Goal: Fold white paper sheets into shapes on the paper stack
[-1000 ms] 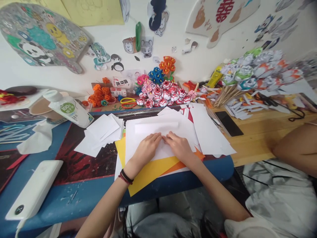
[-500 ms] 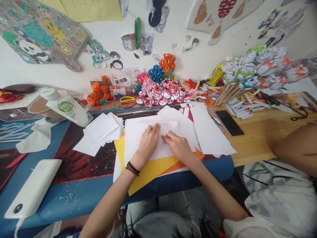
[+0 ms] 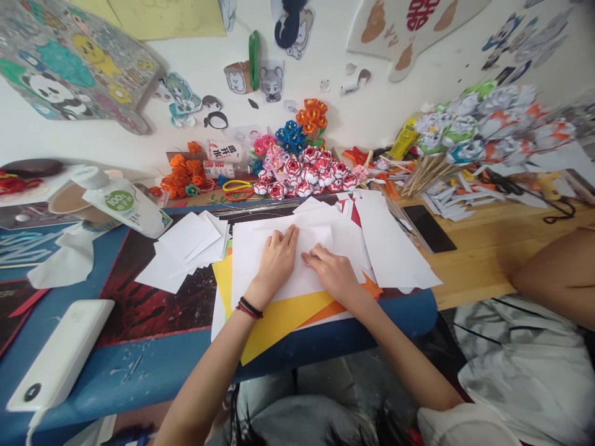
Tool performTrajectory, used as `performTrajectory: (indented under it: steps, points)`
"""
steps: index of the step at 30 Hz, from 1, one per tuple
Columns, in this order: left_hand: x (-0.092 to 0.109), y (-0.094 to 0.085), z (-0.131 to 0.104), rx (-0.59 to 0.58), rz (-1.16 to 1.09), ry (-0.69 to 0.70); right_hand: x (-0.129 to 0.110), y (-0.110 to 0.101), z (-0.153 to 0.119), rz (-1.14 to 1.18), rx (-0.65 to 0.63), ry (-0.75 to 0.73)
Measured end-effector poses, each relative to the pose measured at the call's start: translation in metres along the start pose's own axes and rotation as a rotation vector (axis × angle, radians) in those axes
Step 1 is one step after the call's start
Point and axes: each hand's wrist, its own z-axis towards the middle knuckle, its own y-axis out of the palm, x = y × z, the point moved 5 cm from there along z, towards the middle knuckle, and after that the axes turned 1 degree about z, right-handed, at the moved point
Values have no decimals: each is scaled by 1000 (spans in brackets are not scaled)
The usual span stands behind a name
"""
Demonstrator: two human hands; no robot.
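A white paper piece (image 3: 320, 236) lies on larger white sheets (image 3: 244, 260) in front of me. My left hand (image 3: 280, 253) presses on it with its fingertips, the fingers stretched out close together. Just to the right, my right hand (image 3: 331, 267) rests on the same paper, its index finger pointing left and the other fingers curled. Whether its thumb pinches an edge is hidden. Under the white sheets stick out a yellow sheet (image 3: 279, 322) and an orange one (image 3: 320, 313).
Small white squares (image 3: 188, 238) are stacked at the left, near a glue bottle (image 3: 123, 204) and a power bank (image 3: 62, 353). A phone (image 3: 428, 228) lies at the right. Red-and-white paper flowers (image 3: 311, 173) stand at the back. Another person's arm (image 3: 558, 275) is at the far right.
The view has shifted very slightly. My left hand's fingertips have slid a little up the paper; my right hand is nearly where it was.
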Motion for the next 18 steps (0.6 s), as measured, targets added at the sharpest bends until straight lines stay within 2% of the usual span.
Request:
performTrajectory:
  steps: [18]
  points:
    - [-13,-6,-5,85,-35,-38,-5,-5,0,8,-22,38]
